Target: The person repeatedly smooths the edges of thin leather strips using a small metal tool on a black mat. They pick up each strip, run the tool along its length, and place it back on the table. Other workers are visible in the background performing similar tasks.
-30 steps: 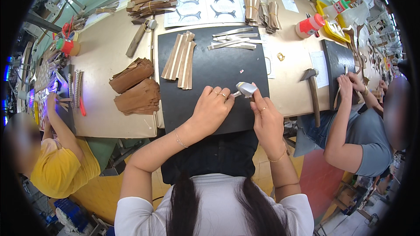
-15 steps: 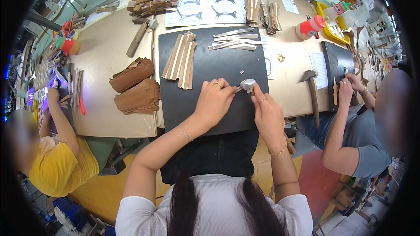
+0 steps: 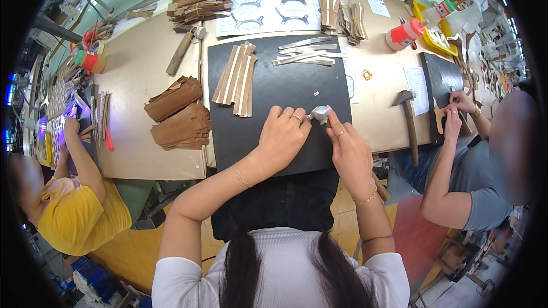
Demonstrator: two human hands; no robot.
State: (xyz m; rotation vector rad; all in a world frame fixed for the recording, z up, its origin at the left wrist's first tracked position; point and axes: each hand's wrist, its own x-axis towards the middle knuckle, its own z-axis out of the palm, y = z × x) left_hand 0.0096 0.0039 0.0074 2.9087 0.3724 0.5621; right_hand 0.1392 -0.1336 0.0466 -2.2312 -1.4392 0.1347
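My right hand (image 3: 352, 151) is closed round a hammer; its metal head (image 3: 321, 114) sits low over the black work board (image 3: 285, 157), and its wooden handle (image 3: 380, 187) passes beneath my wrist. Beside the head, my left hand (image 3: 285, 134) has its fingers curled down on a narrow pale strip (image 3: 309, 117), mostly hidden under the fingertips. Farther up the board lie tan strips with cream faces (image 3: 235, 80) on the left and several silvery-cream strips (image 3: 308, 54) on the right. A tiny pale scrap (image 3: 316, 94) rests above the hammer head.
Stacks of brown leather pieces (image 3: 180, 125) lie left of the board. Beyond it are a pattern sheet (image 3: 271, 3) and banded bundles (image 3: 342, 17). Spare hammers (image 3: 185, 48) lie on both sides. A red-topped bottle (image 3: 405, 34) stands right. Co-workers sit at both sides.
My left hand has shifted slightly right and its fingers are curled closer to the hammer head, covering more of the strip. The hammer head has moved slightly left.
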